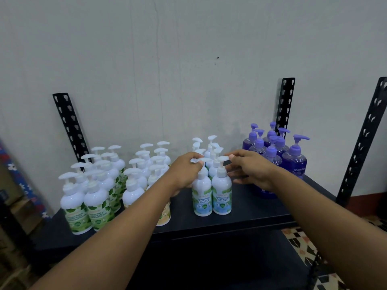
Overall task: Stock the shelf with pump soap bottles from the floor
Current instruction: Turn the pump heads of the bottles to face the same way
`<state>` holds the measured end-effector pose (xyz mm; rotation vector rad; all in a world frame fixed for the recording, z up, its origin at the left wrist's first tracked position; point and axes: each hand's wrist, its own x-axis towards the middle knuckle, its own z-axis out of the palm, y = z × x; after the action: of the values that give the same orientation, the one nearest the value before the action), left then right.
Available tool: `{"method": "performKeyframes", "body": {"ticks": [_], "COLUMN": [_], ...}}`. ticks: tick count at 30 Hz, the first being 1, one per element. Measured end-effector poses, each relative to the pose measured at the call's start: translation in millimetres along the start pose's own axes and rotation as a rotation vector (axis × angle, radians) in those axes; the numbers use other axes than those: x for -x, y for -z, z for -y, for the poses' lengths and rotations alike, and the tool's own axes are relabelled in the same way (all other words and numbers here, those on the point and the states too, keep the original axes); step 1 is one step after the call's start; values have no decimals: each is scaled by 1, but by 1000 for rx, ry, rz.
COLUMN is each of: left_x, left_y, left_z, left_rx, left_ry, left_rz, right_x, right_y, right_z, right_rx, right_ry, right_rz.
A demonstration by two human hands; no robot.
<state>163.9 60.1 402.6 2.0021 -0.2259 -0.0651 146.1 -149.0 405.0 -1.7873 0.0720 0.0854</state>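
Observation:
Two white pump soap bottles with blue-green labels stand side by side at the front of the black shelf. My left hand pinches the pump head of the left bottle. My right hand pinches the pump head of the right bottle, fingers curled beside its neck. More bottles of the same kind stand in a row behind them.
Green-labelled white bottles fill the shelf's left end, yellow-labelled ones stand beside them, and purple bottles crowd the right end. Black perforated uprights rise at the corners. A grey wall is behind. Patterned floor tiles show at lower right.

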Motion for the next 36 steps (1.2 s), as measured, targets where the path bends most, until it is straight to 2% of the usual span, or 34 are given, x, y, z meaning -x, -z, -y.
{"method": "performKeyframes", "body": {"ticks": [6, 11, 21, 25, 31, 36], "left_x": [-6, -29, -62, -65, -64, -65], "left_y": [2, 10, 0, -2, 4, 5], "left_z": [1, -9, -12, -10, -11, -11], "left_rx": [49, -66, -85, -94, 26, 34], "left_ry": [66, 34, 88, 76, 165, 177], "left_rz": [-9, -195, -115, -129, -5, 31], "right_x": [-9, -35, -66, -67, -70, -67], "right_y": [11, 17, 7, 7, 7, 8], "right_z": [2, 7, 10, 8, 0, 0], "right_rx": [-48, -155, -37, -55, -178, -243], "right_ry": [-46, -37, -60, -46, -53, -66], "right_rz": [43, -116, 80, 73, 50, 71]}}
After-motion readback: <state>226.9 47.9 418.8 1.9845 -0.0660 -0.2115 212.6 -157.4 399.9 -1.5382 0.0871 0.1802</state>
